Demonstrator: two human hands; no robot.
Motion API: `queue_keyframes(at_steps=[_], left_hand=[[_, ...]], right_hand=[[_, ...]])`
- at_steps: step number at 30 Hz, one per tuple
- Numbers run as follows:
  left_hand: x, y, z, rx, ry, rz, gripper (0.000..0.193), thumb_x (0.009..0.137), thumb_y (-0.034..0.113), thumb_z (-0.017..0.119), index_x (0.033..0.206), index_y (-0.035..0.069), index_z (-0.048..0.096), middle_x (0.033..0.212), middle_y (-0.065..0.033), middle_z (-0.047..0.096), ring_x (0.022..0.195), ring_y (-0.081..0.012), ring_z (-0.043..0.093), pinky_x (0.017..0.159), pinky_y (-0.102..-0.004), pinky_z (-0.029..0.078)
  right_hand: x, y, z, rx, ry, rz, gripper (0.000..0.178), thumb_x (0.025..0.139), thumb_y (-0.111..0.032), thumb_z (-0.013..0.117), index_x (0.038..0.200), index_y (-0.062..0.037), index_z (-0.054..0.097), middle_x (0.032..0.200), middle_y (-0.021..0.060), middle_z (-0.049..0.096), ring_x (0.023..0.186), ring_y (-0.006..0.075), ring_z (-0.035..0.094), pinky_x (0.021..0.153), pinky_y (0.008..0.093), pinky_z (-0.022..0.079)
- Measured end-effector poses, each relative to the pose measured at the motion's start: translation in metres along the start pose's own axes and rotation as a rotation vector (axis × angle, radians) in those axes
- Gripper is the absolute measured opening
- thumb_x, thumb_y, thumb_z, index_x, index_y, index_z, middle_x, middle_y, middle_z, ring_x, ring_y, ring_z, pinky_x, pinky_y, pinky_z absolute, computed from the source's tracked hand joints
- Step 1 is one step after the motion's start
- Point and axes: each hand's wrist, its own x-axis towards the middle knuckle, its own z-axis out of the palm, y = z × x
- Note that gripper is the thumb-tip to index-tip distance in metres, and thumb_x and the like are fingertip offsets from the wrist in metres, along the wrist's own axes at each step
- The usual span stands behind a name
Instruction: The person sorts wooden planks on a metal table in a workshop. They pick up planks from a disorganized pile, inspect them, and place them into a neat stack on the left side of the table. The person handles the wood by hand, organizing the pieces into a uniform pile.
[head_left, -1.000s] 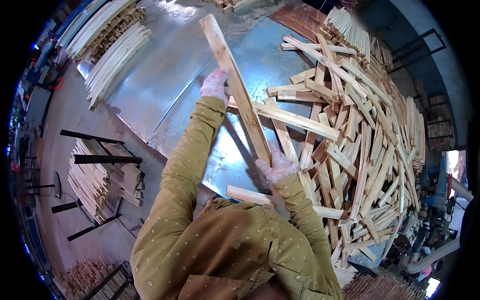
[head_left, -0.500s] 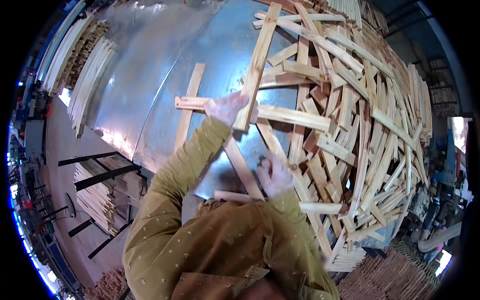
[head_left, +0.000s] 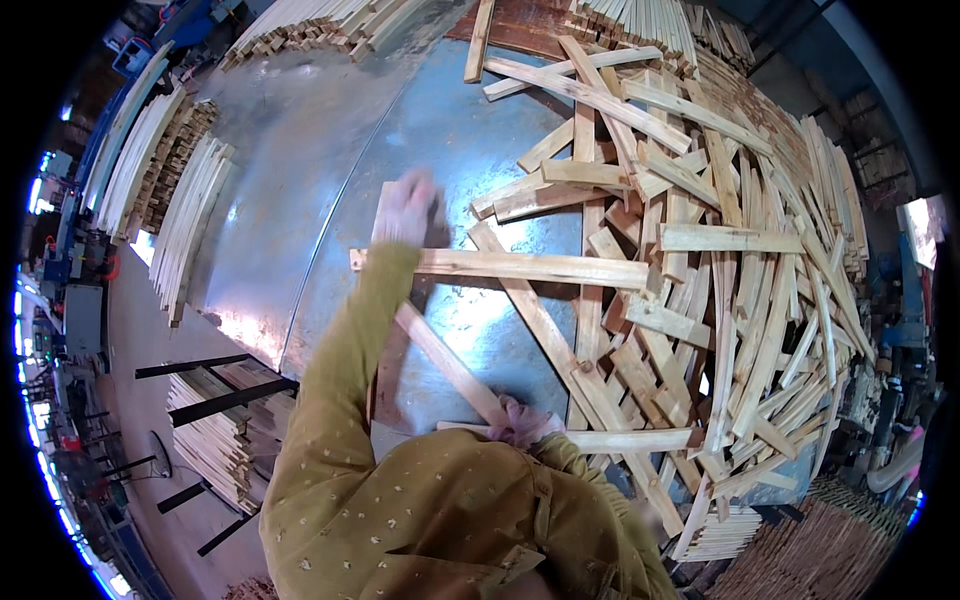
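My left hand [head_left: 408, 208] is blurred by motion over the metal table, beyond a long wooden plank [head_left: 530, 268] that lies crosswise. It is at the far end of another plank [head_left: 383, 205], which runs back beneath my left forearm. The blur hides whether its fingers grip that plank. Close to my body, my right hand [head_left: 522, 422] is closed around the near end of a slanting wooden strip [head_left: 450, 362]. A further strip [head_left: 635, 440] lies crosswise beside that hand. At the table's far side rests a single plank [head_left: 479, 42].
A large jumbled heap of wooden strips [head_left: 690, 290] covers the right side of the metal table [head_left: 300, 130]. Neat stacks of strips stand at the far edge [head_left: 310, 30] and at left [head_left: 190, 225]. A rack with black bars [head_left: 235, 395] stands at lower left.
My left hand has let go of the upright plank, which now lies farther away, and has moved left. My right hand has come down onto the slanting strip. The view has shifted slightly.
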Motion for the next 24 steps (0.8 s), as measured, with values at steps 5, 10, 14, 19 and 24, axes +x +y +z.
queue_keyframes(at_steps=[5,10,14,19,24], left_hand=[[-0.210,0.099,-0.057,-1.018,0.137,-0.702,0.038,0.099,0.019,0.053,0.133,0.005,0.050,0.095,-0.0045,0.057,0.078,-0.0103,0.054,0.068,-0.0243,0.048],[-0.241,0.137,-0.052,-1.364,-0.420,-0.767,0.035,0.097,0.024,0.057,0.125,0.003,0.054,0.105,-0.0080,0.062,0.091,-0.0178,0.062,0.076,-0.0299,0.053],[-0.226,0.128,-0.079,-1.380,-0.203,-1.036,0.037,0.095,0.024,0.060,0.124,0.002,0.054,0.107,-0.0111,0.064,0.093,-0.0208,0.064,0.078,-0.0321,0.054],[-0.253,0.062,-0.114,-0.081,-0.080,-0.858,0.051,0.090,0.027,0.066,0.131,0.002,0.050,0.112,-0.0175,0.063,0.098,-0.0313,0.065,0.082,-0.0405,0.053],[-0.254,0.060,-0.132,0.526,-0.420,-0.952,0.084,0.082,0.040,0.072,0.146,0.009,0.029,0.123,-0.0209,0.057,0.112,-0.0378,0.059,0.092,-0.0464,0.049]], right_hand=[[-0.004,0.005,-0.017,0.327,0.306,-0.294,0.041,0.091,-0.038,0.061,0.121,-0.0100,0.062,0.105,0.0178,0.069,0.099,0.0301,0.067,0.082,0.0394,0.052],[0.002,-0.062,-0.067,0.085,0.683,-0.628,0.031,0.093,-0.027,0.061,0.115,-0.0053,0.064,0.097,0.0175,0.068,0.095,0.0285,0.067,0.082,0.0394,0.053],[0.026,-0.046,-0.142,-0.408,1.148,-0.448,0.045,0.095,-0.036,0.055,0.129,-0.0067,0.056,0.115,0.0176,0.065,0.107,0.0338,0.062,0.095,0.0420,0.050],[0.057,-0.026,-0.220,-0.895,0.802,0.131,0.052,0.092,-0.026,0.056,0.139,-0.0102,0.041,0.122,0.0108,0.062,0.112,0.0254,0.061,0.091,0.0457,0.048],[0.035,-0.091,-0.197,-0.184,0.277,0.087,0.049,0.094,-0.032,0.061,0.130,0.0002,0.051,0.108,0.0174,0.067,0.092,0.0295,0.068,0.081,0.0390,0.055]])
